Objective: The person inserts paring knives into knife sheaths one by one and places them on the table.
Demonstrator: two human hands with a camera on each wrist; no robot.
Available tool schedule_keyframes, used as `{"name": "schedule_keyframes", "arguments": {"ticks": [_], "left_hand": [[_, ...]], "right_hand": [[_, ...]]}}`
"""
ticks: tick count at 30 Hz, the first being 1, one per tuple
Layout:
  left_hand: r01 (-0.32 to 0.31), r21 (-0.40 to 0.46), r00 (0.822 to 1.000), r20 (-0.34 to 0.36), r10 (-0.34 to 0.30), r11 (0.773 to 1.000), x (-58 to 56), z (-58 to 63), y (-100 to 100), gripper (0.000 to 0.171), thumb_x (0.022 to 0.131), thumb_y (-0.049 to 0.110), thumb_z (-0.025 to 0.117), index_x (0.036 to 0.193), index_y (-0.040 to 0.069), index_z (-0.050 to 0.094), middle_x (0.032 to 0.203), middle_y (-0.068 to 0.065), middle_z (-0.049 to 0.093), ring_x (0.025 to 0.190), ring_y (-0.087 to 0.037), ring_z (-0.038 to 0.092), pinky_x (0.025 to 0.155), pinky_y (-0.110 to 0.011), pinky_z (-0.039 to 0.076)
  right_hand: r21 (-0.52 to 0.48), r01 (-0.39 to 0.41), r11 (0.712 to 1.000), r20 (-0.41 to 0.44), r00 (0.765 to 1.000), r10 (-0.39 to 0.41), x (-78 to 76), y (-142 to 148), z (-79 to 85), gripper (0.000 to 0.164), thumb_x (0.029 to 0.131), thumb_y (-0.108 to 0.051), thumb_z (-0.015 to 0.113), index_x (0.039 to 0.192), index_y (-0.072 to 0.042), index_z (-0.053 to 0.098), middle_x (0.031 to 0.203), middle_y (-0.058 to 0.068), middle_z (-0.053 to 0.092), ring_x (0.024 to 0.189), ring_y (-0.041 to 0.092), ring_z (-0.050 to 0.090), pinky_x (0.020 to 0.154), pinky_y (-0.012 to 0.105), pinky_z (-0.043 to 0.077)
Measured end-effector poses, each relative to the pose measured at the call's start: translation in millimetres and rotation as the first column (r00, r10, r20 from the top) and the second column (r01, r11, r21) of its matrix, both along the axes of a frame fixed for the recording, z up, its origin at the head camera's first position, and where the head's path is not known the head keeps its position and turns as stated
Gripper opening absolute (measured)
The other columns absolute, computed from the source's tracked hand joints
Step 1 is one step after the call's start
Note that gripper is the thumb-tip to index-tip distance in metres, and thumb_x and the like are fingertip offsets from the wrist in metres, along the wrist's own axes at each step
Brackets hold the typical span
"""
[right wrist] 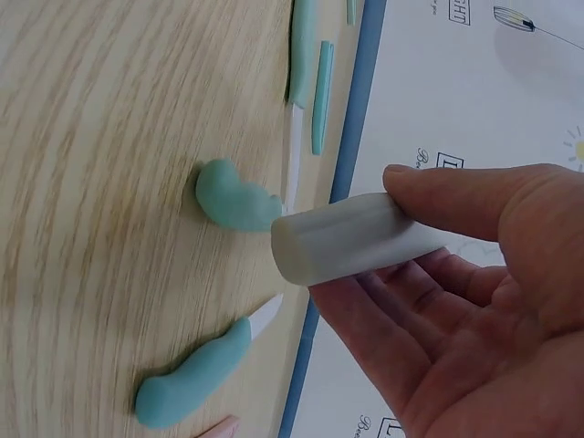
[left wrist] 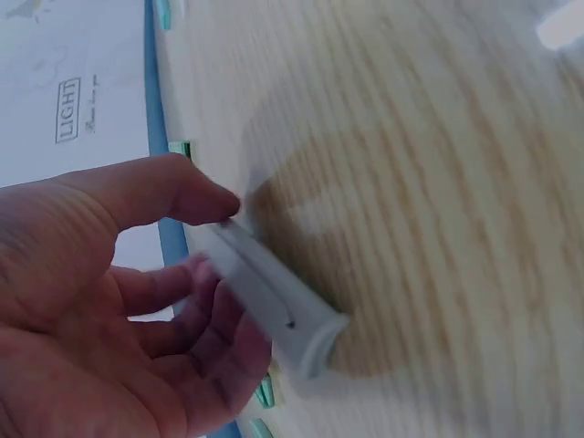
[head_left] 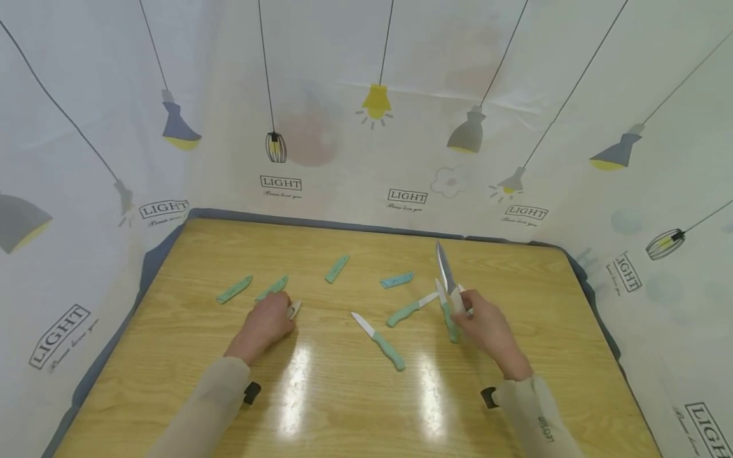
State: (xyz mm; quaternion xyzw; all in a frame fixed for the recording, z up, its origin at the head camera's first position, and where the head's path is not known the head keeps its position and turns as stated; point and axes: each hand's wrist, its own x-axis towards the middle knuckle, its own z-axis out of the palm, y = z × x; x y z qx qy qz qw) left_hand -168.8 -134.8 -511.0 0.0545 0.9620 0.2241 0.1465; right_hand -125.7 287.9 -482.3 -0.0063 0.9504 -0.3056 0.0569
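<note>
One pale sheath (left wrist: 274, 297) is being pinched between the thumb and fingers of the left hand (head_left: 266, 322), left of the table's (head_left: 343, 410) middle; one white-handled knife (head_left: 448, 273) is being gripped by the right hand (head_left: 485, 323), its blade being aimed at the far edge; four green-handled knives (head_left: 389, 351) are being carried between middle and right edge; four greenish sheaths (head_left: 234, 290) are being spaced nearer the far edge.
</note>
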Motion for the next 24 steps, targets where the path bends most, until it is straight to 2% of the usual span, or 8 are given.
{"name": "schedule_keyframes", "arguments": {"ticks": [7,9,12,14,17,20,22,24], "left_hand": [[-0.058,0.099,0.998,-0.03,0.061,0.993,-2.9,-0.5,-3.2,0.046,0.082,0.012,0.066,0.125,-0.005,0.061,0.109,-0.019,0.06,0.082,-0.025,0.055,0.066,-0.036,0.05],[-0.086,0.188,0.996,-0.011,0.089,0.978,-3.7,0.0,-3.2,0.039,0.087,0.011,0.063,0.123,-0.003,0.062,0.104,-0.016,0.064,0.078,-0.022,0.058,0.061,-0.033,0.052],[-0.126,0.364,0.992,0.046,0.117,0.923,-3.3,0.2,-2.0,0.028,0.094,0.008,0.057,0.119,-0.003,0.062,0.098,-0.012,0.068,0.079,-0.02,0.065,0.065,-0.031,0.057],[-0.152,0.478,0.988,0.09,0.125,0.865,-2.5,-0.2,-0.5,0.024,0.098,0.007,0.052,0.118,-0.005,0.06,0.098,-0.013,0.069,0.084,-0.021,0.068,0.071,-0.031,0.059],[-0.17,0.622,0.985,0.123,0.119,0.764,-1.3,-0.6,3.0,0.028,0.102,0.01,0.047,0.121,-0.009,0.057,0.104,-0.018,0.069,0.094,-0.026,0.068,0.08,-0.034,0.058],[-0.217,0.761,0.976,0.191,0.109,0.612,-0.5,2.0,9.2,0.037,0.104,0.017,0.045,0.127,-0.011,0.052,0.112,-0.023,0.066,0.101,-0.031,0.066,0.085,-0.04,0.055],[-0.267,0.835,0.963,0.252,0.097,0.481,0.1,4.6,15.0,0.041,0.104,0.019,0.045,0.13,-0.013,0.047,0.116,-0.025,0.063,0.105,-0.034,0.063,0.09,-0.044,0.052],[-0.3,0.878,0.953,0.29,0.085,0.374,0.6,6.7,21.7,0.043,0.104,0.02,0.045,0.131,-0.013,0.043,0.117,-0.026,0.062,0.108,-0.035,0.062,0.094,-0.046,0.049]], "right_hand": [[-0.038,-0.032,0.999,0.005,0.999,0.032,3.2,-4.0,-3.8,0.045,0.093,-0.017,0.061,0.129,0.004,0.046,0.119,0.02,0.061,0.1,0.033,0.065,0.099,0.061,0.029],[-0.068,-0.039,0.997,0.014,0.999,0.04,3.3,-5.4,-4.3,0.044,0.093,-0.015,0.06,0.13,0.004,0.044,0.121,0.022,0.06,0.102,0.035,0.064,0.1,0.058,0.035],[-0.147,-0.052,0.988,0.027,0.998,0.056,2.1,-7.5,-5.6,0.044,0.094,-0.011,0.057,0.131,0.005,0.04,0.125,0.026,0.056,0.105,0.037,0.062,0.091,0.047,0.049],[-0.221,-0.068,0.973,0.04,0.996,0.079,1.1,-9.3,-6.7,0.043,0.094,-0.009,0.055,0.131,0.007,0.037,0.127,0.031,0.051,0.102,0.037,0.061,0.075,0.041,0.056],[-0.307,-0.096,0.947,0.039,0.993,0.113,-0.2,-12.9,-7.8,0.041,0.095,-0.006,0.052,0.129,0.009,0.034,0.122,0.033,0.051,0.089,0.034,0.06,0.068,0.035,0.054],[-0.361,-0.11,0.926,0.04,0.99,0.133,-0.2,-18.8,-6.3,0.04,0.096,-0.005,0.05,0.129,0.011,0.033,0.106,0.028,0.054,0.077,0.026,0.055,0.06,0.03,0.05],[-0.374,-0.092,0.923,0.065,0.99,0.125,2.9,-28.5,6.2,0.039,0.096,-0.003,0.048,0.128,0.013,0.032,0.097,0.024,0.054,0.072,0.024,0.053,0.056,0.027,0.048],[-0.385,-0.07,0.92,0.082,0.991,0.11,3.0,-34.9,8.0,0.041,0.095,-0.004,0.048,0.129,0.014,0.033,0.097,0.022,0.053,0.07,0.022,0.052,0.054,0.026,0.047]]}}
